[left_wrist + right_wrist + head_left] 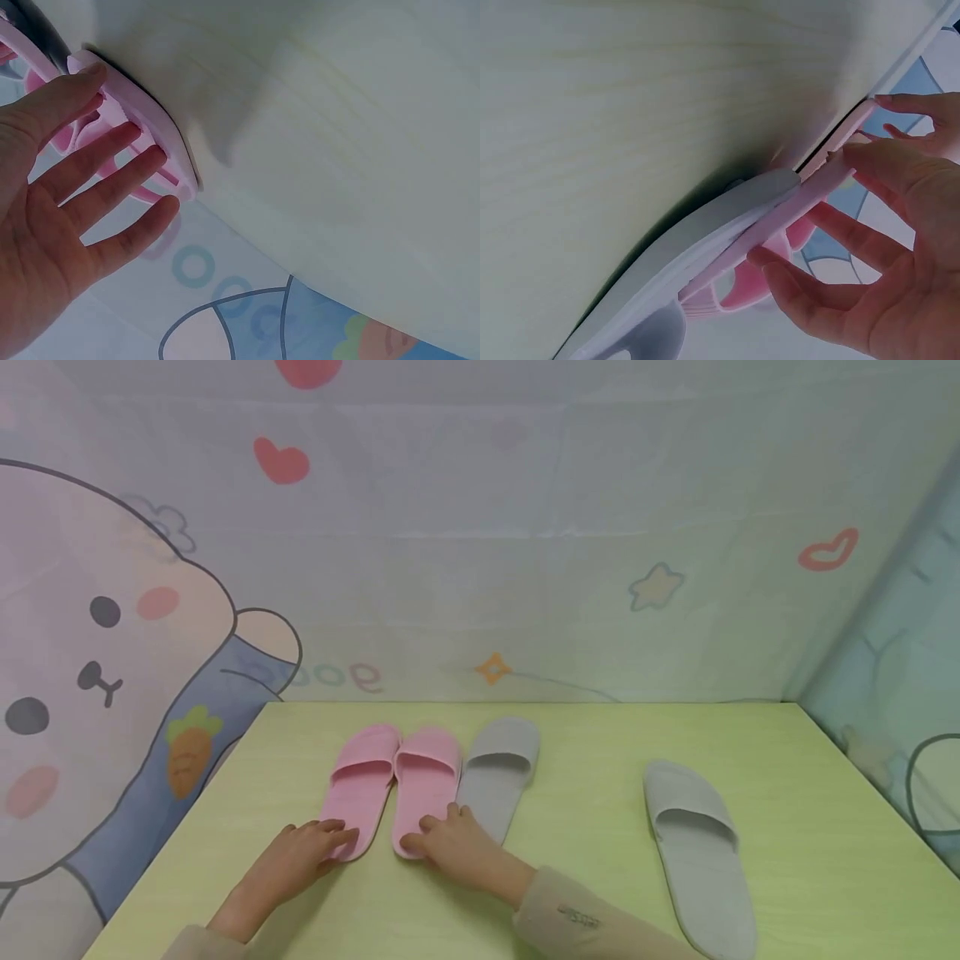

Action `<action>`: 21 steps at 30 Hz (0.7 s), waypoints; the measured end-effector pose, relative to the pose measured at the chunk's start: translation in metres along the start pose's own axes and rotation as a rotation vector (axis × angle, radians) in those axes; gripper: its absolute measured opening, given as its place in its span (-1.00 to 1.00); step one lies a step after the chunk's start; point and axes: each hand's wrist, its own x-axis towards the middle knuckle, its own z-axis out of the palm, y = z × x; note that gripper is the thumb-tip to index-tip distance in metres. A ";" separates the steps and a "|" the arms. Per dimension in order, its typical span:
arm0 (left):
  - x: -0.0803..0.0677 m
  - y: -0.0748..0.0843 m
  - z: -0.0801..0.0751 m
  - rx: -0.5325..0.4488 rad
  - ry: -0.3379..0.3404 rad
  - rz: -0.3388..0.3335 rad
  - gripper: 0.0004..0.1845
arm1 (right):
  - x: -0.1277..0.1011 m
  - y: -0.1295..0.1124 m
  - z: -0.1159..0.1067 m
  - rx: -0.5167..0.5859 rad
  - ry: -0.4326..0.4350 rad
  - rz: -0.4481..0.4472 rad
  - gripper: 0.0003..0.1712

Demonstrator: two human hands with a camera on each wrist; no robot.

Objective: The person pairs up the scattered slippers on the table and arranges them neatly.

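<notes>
The pink slippers (pixel 363 793) are already paired, touched by left hand (pixel 300 856) and right hand (pixel 467 850), fingers spread, while grey slippers (pixel 703 864) are left apart.

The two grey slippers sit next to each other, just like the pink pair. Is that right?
Not quite: the head view shows one grey slipper beside the pink pair and the other grey slipper apart, farther right. The pink pair does sit side by side.

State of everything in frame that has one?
Left pink slipper: right side up, touched at heel
Right pink slipper: right side up, touched at heel
Left gray slipper: right side up, against right pink slipper
Right gray slipper: right side up, apart
Left hand: touching, fingers spread
Right hand: touching
</notes>
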 end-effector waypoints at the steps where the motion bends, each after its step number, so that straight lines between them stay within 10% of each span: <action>1: 0.001 0.000 0.000 0.000 0.006 0.004 -0.67 | 0.001 -0.001 0.001 0.001 0.001 0.000 -0.76; 21: 0.011 0.001 0.000 -0.014 0.002 -0.009 -0.70 | 0.001 0.011 0.008 0.106 -0.076 -0.024 -0.63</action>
